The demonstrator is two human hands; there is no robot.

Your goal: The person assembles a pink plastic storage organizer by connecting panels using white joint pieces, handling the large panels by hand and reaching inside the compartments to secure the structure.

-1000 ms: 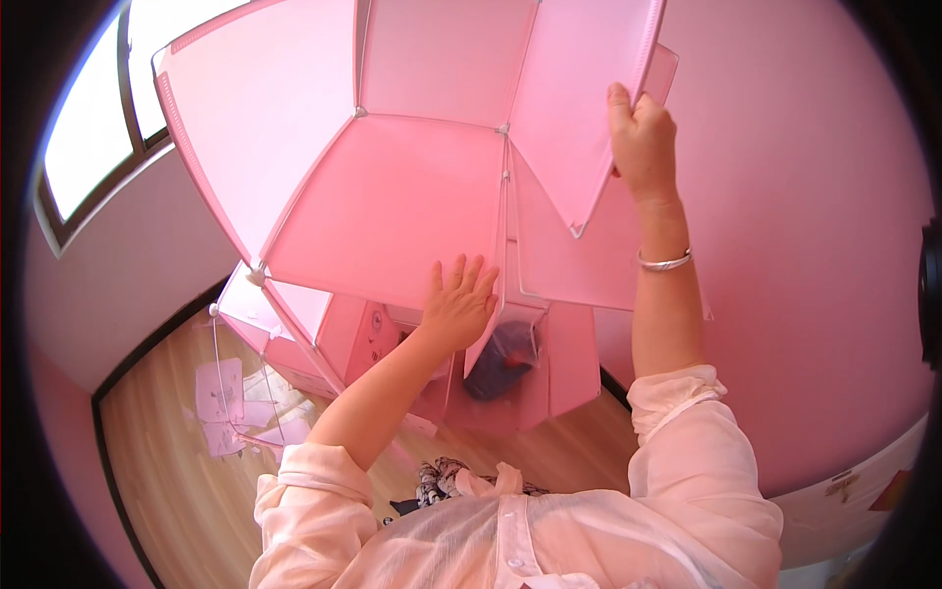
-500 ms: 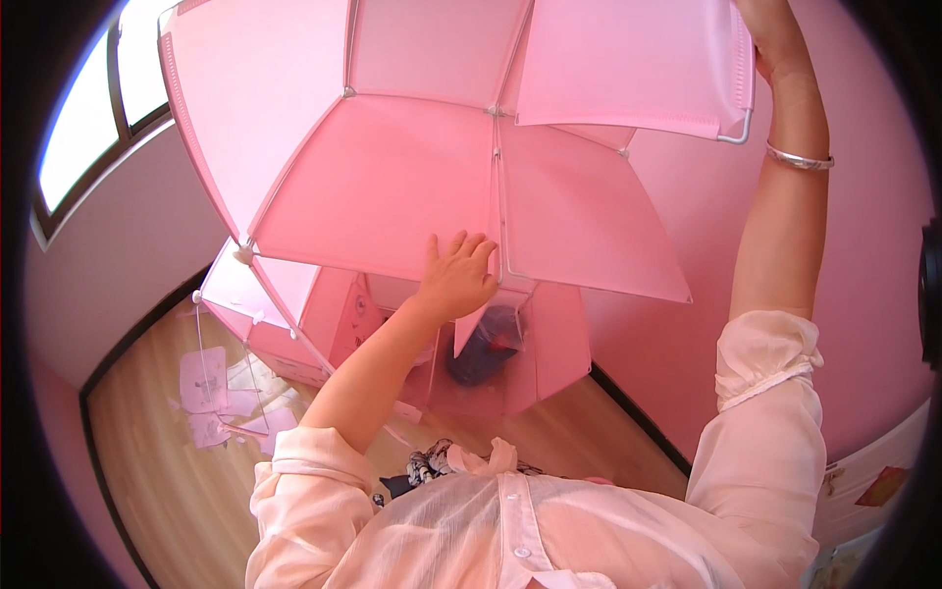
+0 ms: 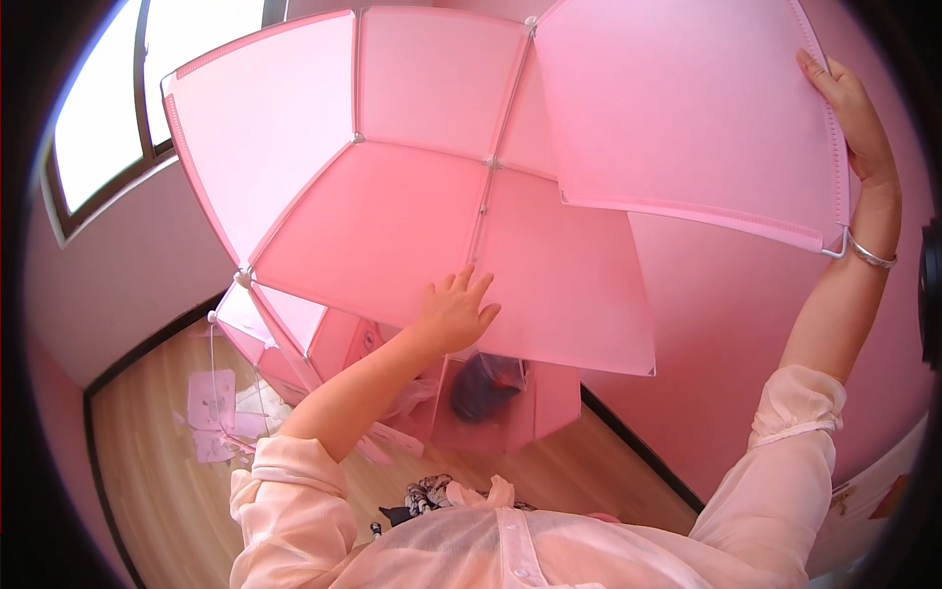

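Note:
A pink cube storage cabinet of plastic panels on a thin metal tube frame stands before me. My left hand (image 3: 456, 316) is spread flat at the front edge of a pink shelf panel (image 3: 378, 221), fingertips near the seam with the adjoining pink panel (image 3: 569, 265). At the upper right my right hand (image 3: 852, 113) grips the outer edge of a pink side panel (image 3: 687, 113), thumb on its face and fingers behind. A bare tube end pokes out at that panel's lower corner. White connectors (image 3: 244, 278) join the frame's corners.
Below, a dark bundle (image 3: 488, 386) sits in a lower compartment. Pink sheets and scraps (image 3: 211, 402) lie on the wooden floor (image 3: 157, 471) at left. A window (image 3: 98, 118) is at the upper left, and a pink wall (image 3: 746, 344) rises on the right.
The side panel in my right hand has swung outward to the right and shows more of its face. My left hand has slid slightly off the seam, fingers still spread. The view has shifted.

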